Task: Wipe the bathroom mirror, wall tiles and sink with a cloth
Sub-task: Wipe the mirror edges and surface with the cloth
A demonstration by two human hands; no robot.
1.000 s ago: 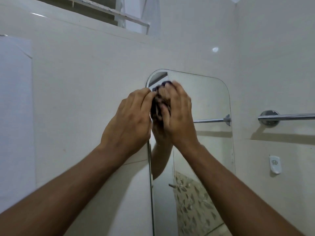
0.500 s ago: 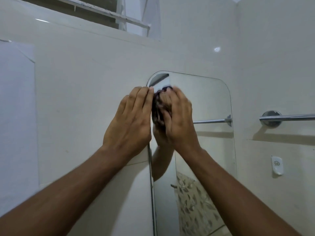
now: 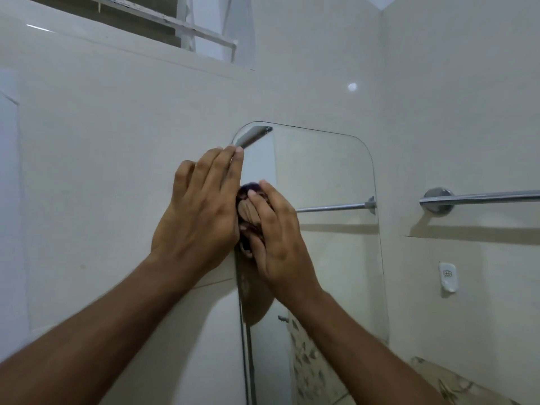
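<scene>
2 hands: right (image 3: 277,244) presses cloth (image 3: 248,190) on mirror (image 3: 327,176); left (image 3: 201,211) flat, fingers straight.

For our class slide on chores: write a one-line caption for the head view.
Right hand presses a dark cloth on the mirror; left hand lies flat at its edge.

The left hand (image 3: 198,217) lies flat on the wall tiles (image 3: 117,171), fingers straight, their tips touching the left edge of the mirror (image 3: 327,258). Just beside it the right hand (image 3: 277,244) presses a dark cloth (image 3: 248,190) against the glass near that edge; most of the cloth is hidden under the fingers. The mirror has rounded corners and reflects a chrome towel bar (image 3: 479,197) fixed to the right-hand wall. Below the bar sits a small white wall hook (image 3: 448,276). A window frame (image 3: 181,24) runs along the top
</scene>
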